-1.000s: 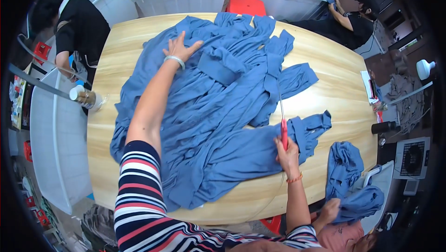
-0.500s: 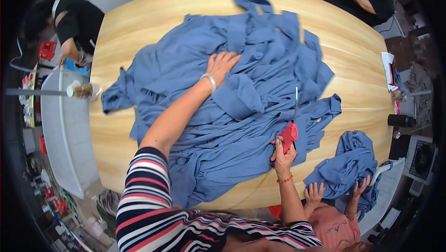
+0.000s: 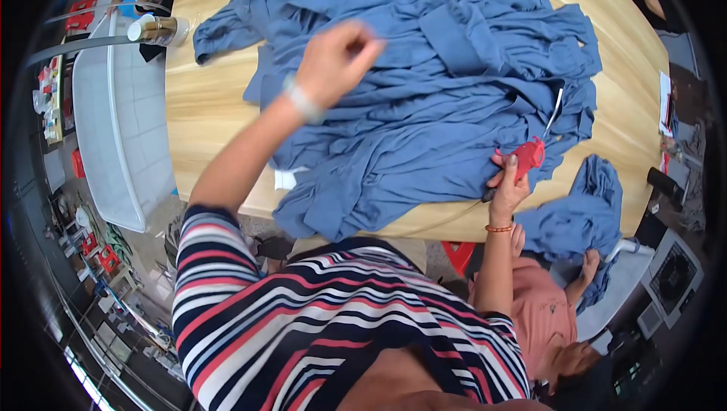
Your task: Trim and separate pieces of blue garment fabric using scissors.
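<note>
A large heap of blue knit garments [image 3: 394, 131] is spread in folds over the wooden table. My left hand [image 3: 341, 62] is lifted above the left part of the heap. Its fingers are loosely curled with a gap to the thumb, slightly blurred, and nothing shows in them. In my right hand [image 3: 511, 184], near the heap's right edge, is a red air blow gun [image 3: 530, 157] with a long thin metal nozzle. The nozzle points up and away over the fabric. From its grip a thin hose trails left across the table edge.
The wooden table [image 3: 204, 108] has bare wood at its left. A smaller blue garment pile [image 3: 572, 218] lies at the right, by a person in pink [image 3: 541, 301]. A white bin [image 3: 125, 131] stands left, a fan [image 3: 674, 275] far right. Other people's arms show at the far corners.
My left hand has risen off the fabric and come back to the left. The blow gun remains in my right hand. The view has tilted down, so the heap appears higher.
</note>
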Demonstrator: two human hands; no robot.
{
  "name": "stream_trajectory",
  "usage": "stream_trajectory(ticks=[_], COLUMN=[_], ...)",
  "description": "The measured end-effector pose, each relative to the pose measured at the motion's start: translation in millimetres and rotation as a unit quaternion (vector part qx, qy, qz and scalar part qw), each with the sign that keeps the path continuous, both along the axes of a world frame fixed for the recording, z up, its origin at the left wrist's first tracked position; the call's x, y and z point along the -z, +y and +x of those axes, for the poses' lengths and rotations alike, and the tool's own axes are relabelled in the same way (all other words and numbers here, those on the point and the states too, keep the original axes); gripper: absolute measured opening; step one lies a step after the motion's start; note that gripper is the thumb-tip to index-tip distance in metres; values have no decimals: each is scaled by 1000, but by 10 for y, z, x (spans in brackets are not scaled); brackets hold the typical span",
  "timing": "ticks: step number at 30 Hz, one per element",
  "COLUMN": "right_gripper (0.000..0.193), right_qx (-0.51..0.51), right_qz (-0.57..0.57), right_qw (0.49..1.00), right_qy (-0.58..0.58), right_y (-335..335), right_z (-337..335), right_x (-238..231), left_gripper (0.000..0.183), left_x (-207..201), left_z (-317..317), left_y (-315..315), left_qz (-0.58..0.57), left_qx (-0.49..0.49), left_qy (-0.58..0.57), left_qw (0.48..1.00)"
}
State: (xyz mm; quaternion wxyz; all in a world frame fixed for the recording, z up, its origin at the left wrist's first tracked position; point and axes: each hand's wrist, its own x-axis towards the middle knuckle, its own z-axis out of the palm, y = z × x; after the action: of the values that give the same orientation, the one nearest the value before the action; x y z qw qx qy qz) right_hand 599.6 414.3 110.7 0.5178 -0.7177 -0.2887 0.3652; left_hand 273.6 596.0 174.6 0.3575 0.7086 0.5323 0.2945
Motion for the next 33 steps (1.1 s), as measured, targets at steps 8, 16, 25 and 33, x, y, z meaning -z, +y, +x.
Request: stream_trajectory(ticks=[8, 16, 25, 33], right_gripper=[23, 23, 23, 23], right_qx=[-105, -224, -401, -648], right_qz=[-185, -90, -123, -177], right_qw=[939, 907, 786, 626], right_qy=[-272, -346, -455, -395], right_y=[-366, -753, -958, -1007], right_z=[-512, -611, -350, -392], right_x=[-972, -1181, -1223, -1467], left_gripper=[45, 27, 14, 5], left_x=[833, 793, 1129, 1400], left_z=[-256, -32, 506, 592], left_y=[-1957, -1956, -2224, -2510], left_qz=[-265, -578, -48, -313], left_qx=[9, -61, -133, -151], left_qy=[-79, -481, -134, -453], left_qw=[961, 657, 981, 821])
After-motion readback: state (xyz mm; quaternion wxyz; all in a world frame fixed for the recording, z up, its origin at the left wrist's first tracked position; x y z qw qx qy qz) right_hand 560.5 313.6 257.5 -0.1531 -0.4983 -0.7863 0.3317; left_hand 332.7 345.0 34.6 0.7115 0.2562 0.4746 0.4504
